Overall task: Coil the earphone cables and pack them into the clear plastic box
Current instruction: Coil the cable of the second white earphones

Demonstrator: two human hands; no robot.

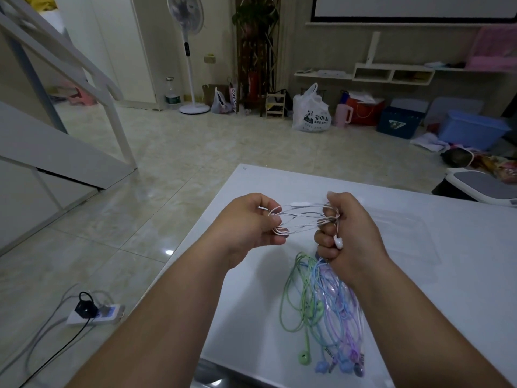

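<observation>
Pink and thin, the earphone cable [300, 219] is stretched in several loops between our two hands, in the middle of the frame above the white table [461, 275]. A small white remote sits on its top strand, and one white earbud [338, 242] hangs down by our right hand [347, 233]. Our left hand [251, 222] pinches one end of the loops with its fingers closed on the cable. Our right hand is curled shut on the other end.

We can only just make out the clear plastic box [405, 236]; its faint edges show on the table behind our right hand. We cannot count the loops, since our fingers hide part of them.

The loops run long from left to right across the frame.

Below them, green, blue and purple earphones [327, 312] lie in a pile on the table, with their buds near the bottom edge.
</observation>
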